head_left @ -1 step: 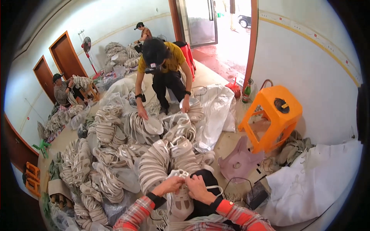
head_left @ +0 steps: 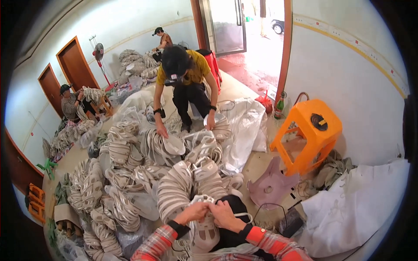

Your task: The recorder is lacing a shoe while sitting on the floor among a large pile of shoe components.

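Note:
A beige and grey shoe upper (head_left: 204,236) lies at my lap, its toe toward me. Over its lacing area my left hand (head_left: 197,212) is closed, fingertips pinched on the upper's edge. My right hand (head_left: 225,215) is closed too and meets the left at the fingertips. A pale shoelace (head_left: 244,215) loops out beside the right hand. What exactly sits between the fingertips is hidden. Just beyond are two nested rows of similar uppers, a left row (head_left: 174,189) and a right row (head_left: 209,178).
Piles of uppers (head_left: 124,204) cover the floor to the left. Opposite, a co-worker (head_left: 187,76) bends over more uppers. At right stand an orange stool (head_left: 311,126), a broken pinkish plastic piece (head_left: 270,182), a green bottle (head_left: 279,108) and white sheeting (head_left: 348,209).
My hands have drawn closer, their fingertips now meeting over the shoe upper. The whole view has shifted very slightly. The co-worker opposite keeps nearly the same pose.

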